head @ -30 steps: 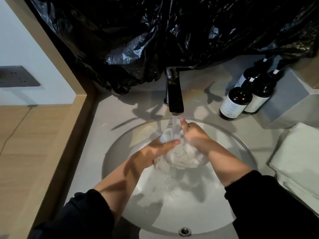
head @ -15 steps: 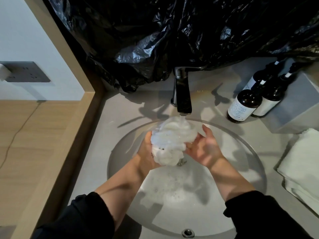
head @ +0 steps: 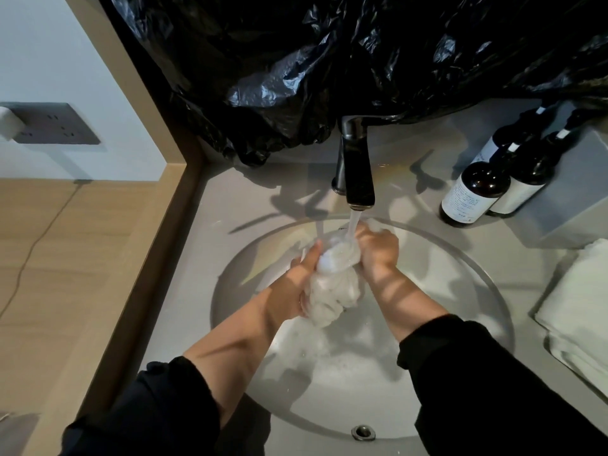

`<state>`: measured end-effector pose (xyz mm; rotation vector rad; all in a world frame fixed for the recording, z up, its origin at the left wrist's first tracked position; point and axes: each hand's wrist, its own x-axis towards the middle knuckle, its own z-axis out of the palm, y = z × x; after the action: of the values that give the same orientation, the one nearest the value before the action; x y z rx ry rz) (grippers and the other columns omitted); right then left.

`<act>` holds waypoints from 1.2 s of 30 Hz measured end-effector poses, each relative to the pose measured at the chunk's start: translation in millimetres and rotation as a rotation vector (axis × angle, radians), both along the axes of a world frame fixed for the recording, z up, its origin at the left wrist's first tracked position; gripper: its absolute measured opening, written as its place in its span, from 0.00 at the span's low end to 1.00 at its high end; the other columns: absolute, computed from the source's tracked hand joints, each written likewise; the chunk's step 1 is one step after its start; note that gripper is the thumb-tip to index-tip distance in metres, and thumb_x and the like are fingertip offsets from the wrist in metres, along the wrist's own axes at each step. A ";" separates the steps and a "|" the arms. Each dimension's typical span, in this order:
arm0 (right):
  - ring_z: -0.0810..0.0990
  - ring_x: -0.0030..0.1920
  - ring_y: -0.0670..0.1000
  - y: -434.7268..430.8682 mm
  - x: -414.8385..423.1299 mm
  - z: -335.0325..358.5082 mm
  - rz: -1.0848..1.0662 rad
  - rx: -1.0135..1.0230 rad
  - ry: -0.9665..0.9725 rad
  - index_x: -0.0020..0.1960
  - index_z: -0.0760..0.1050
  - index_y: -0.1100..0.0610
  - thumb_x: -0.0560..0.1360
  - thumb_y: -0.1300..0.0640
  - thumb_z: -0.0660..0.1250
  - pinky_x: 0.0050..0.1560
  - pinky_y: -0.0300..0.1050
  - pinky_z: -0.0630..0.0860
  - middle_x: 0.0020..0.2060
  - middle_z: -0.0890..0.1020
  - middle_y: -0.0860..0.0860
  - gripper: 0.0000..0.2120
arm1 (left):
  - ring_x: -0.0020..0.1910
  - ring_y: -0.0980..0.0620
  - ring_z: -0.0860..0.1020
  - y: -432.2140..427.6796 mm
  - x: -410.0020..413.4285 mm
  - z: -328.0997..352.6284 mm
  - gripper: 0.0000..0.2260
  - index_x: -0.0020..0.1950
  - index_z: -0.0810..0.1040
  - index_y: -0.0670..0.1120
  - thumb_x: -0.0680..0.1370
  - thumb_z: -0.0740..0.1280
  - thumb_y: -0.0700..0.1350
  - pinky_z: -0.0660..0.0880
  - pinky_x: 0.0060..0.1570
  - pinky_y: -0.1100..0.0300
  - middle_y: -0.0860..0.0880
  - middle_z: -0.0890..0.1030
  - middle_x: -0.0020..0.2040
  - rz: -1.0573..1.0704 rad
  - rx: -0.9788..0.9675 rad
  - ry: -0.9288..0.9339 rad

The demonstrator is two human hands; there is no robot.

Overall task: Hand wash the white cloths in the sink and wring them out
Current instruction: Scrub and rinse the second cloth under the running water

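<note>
**Cloth under running water**

Sink [head: 230, 291] below both hands; folded towels [head: 579, 307] well right of R hand [head: 378, 251]. Faucet [head: 357, 172] just beyond hands, water hitting white cloth [head: 332, 287] bunched btwn them. L hand [head: 296, 284] and R hand each grip it.

The wet white cloth [head: 332, 287] is a crumpled wad at frame centre, gripped between the left hand [head: 297, 279] and right hand [head: 378, 250], above the round, sudsy sink [head: 460, 340].
</note>
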<state>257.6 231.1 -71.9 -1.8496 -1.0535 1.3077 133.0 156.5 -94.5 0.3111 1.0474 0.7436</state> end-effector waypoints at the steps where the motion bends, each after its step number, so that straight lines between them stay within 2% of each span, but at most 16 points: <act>1: 0.75 0.41 0.53 4.7 3.0 -0.4 0.067 -0.023 -0.103 0.50 0.79 0.62 0.78 0.46 0.63 0.47 0.46 0.75 0.41 0.79 0.55 0.18 | 0.34 0.49 0.80 -3.4 0.5 -2.6 0.24 0.57 0.72 0.51 0.71 0.67 0.67 0.78 0.33 0.56 0.48 0.78 0.42 0.066 0.052 0.130; 4: 0.76 0.42 0.55 15.2 5.8 0.4 0.162 -0.103 -0.183 0.54 0.76 0.62 0.78 0.44 0.61 0.44 0.45 0.71 0.47 0.81 0.57 0.20 | 0.40 0.42 0.76 -2.6 3.6 -10.1 0.33 0.66 0.64 0.42 0.73 0.70 0.62 0.75 0.39 0.50 0.40 0.73 0.43 -0.082 0.269 0.155; 7: 0.77 0.40 0.56 11.1 8.7 3.8 0.166 -0.203 -0.097 0.60 0.63 0.56 0.76 0.40 0.62 0.36 0.45 0.72 0.49 0.78 0.56 0.23 | 0.46 0.44 0.79 -2.0 6.6 -7.8 0.10 0.55 0.78 0.46 0.77 0.69 0.49 0.76 0.47 0.53 0.44 0.80 0.46 0.098 0.338 0.234; 10: 0.79 0.50 0.54 -4.3 21.2 -1.6 0.199 -0.240 0.063 0.66 0.60 0.53 0.73 0.34 0.62 0.49 0.51 0.79 0.54 0.78 0.53 0.31 | 0.47 0.44 0.81 9.7 7.9 -13.2 0.08 0.42 0.81 0.49 0.74 0.68 0.52 0.78 0.51 0.52 0.47 0.84 0.45 0.234 0.101 0.374; 12: 0.80 0.53 0.53 -15.0 24.5 -13.1 0.180 -0.160 0.191 0.69 0.58 0.52 0.66 0.31 0.70 0.56 0.54 0.79 0.59 0.77 0.54 0.42 | 0.48 0.45 0.82 19.5 9.2 -15.5 0.09 0.43 0.80 0.49 0.72 0.67 0.54 0.78 0.55 0.50 0.48 0.84 0.47 0.214 -0.007 0.542; 15: 0.78 0.58 0.56 -20.7 17.9 -22.9 0.166 -0.077 0.081 0.75 0.51 0.51 0.62 0.34 0.74 0.57 0.51 0.76 0.65 0.71 0.56 0.52 | 0.48 0.46 0.78 29.3 14.0 -10.2 0.09 0.48 0.76 0.46 0.78 0.63 0.51 0.77 0.57 0.49 0.47 0.79 0.49 0.130 0.040 0.635; 17: 0.77 0.57 0.57 -19.4 15.5 -23.8 0.099 -0.019 0.035 0.73 0.57 0.54 0.62 0.37 0.74 0.55 0.49 0.76 0.62 0.73 0.56 0.48 | 0.50 0.45 0.79 35.2 17.2 -4.7 0.13 0.51 0.77 0.44 0.80 0.60 0.52 0.76 0.59 0.47 0.44 0.80 0.51 0.031 0.088 0.696; 20: 0.81 0.49 0.54 -14.8 14.8 -20.8 0.066 0.079 0.023 0.62 0.69 0.56 0.66 0.43 0.71 0.45 0.43 0.75 0.50 0.80 0.53 0.29 | 0.49 0.45 0.80 39.1 11.6 5.0 0.17 0.54 0.78 0.44 0.80 0.57 0.55 0.77 0.53 0.52 0.43 0.82 0.49 -0.092 0.100 0.768; 22: 0.82 0.46 0.52 -11.5 10.5 -19.3 0.121 0.114 -0.020 0.59 0.71 0.55 0.69 0.43 0.70 0.41 0.41 0.74 0.46 0.81 0.51 0.24 | 0.42 0.51 0.78 38.5 5.2 12.2 0.16 0.51 0.78 0.46 0.81 0.57 0.55 0.75 0.42 0.58 0.48 0.80 0.43 -0.052 0.126 0.656; 24: 0.80 0.46 0.50 -8.6 6.1 -12.1 0.231 0.109 -0.060 0.61 0.68 0.53 0.72 0.44 0.69 0.42 0.42 0.74 0.48 0.80 0.49 0.22 | 0.40 0.55 0.76 34.1 -2.4 15.9 0.17 0.58 0.76 0.46 0.81 0.58 0.56 0.73 0.39 0.62 0.50 0.78 0.44 0.007 0.191 0.463; 26: 0.79 0.46 0.50 -5.7 9.0 -2.5 0.401 0.064 -0.050 0.64 0.64 0.50 0.74 0.48 0.69 0.43 0.41 0.75 0.50 0.78 0.50 0.23 | 0.48 0.50 0.78 31.0 -10.3 18.3 0.27 0.66 0.72 0.40 0.78 0.63 0.60 0.76 0.50 0.58 0.47 0.79 0.50 0.050 0.287 0.333; 28: 0.80 0.47 0.48 -3.8 20.3 8.5 0.537 0.005 0.014 0.68 0.63 0.48 0.74 0.46 0.70 0.40 0.39 0.75 0.53 0.79 0.49 0.26 | 0.60 0.43 0.77 27.0 -12.6 17.7 0.36 0.65 0.73 0.36 0.70 0.69 0.64 0.71 0.64 0.51 0.41 0.79 0.58 -0.074 0.365 0.225; 30: 0.82 0.49 0.49 -2.2 33.5 16.2 0.618 -0.034 0.074 0.67 0.67 0.44 0.75 0.42 0.67 0.42 0.43 0.79 0.53 0.81 0.47 0.22 | 0.60 0.48 0.79 26.1 -11.7 25.0 0.32 0.54 0.79 0.41 0.64 0.73 0.66 0.74 0.60 0.57 0.46 0.84 0.51 -0.153 0.321 0.250; 32: 0.82 0.54 0.51 -1.1 43.5 22.0 0.621 -0.088 0.186 0.63 0.74 0.45 0.78 0.40 0.60 0.53 0.53 0.80 0.54 0.83 0.48 0.17 | 0.49 0.56 0.82 26.8 -7.6 26.0 0.18 0.47 0.79 0.46 0.72 0.69 0.60 0.77 0.44 0.66 0.54 0.85 0.36 -0.156 0.281 0.230; 33: 0.82 0.54 0.52 -0.4 45.9 23.1 0.588 -0.117 0.232 0.61 0.76 0.46 0.79 0.39 0.57 0.56 0.55 0.78 0.53 0.84 0.49 0.18 | 0.44 0.57 0.83 25.8 -4.7 30.5 0.14 0.50 0.79 0.45 0.77 0.64 0.56 0.77 0.42 0.65 0.54 0.84 0.35 -0.176 0.242 0.223; 36: 0.83 0.54 0.53 2.8 43.1 23.3 0.485 -0.157 0.220 0.60 0.79 0.50 0.79 0.36 0.54 0.61 0.53 0.75 0.52 0.85 0.52 0.23 | 0.45 0.58 0.82 26.6 8.3 37.1 0.14 0.57 0.76 0.44 0.83 0.55 0.50 0.78 0.50 0.64 0.51 0.85 0.44 -0.298 0.238 0.235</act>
<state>300.8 233.9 -48.6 -1.5602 -1.3612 1.8726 141.3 183.1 -57.4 0.7573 1.1027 0.5707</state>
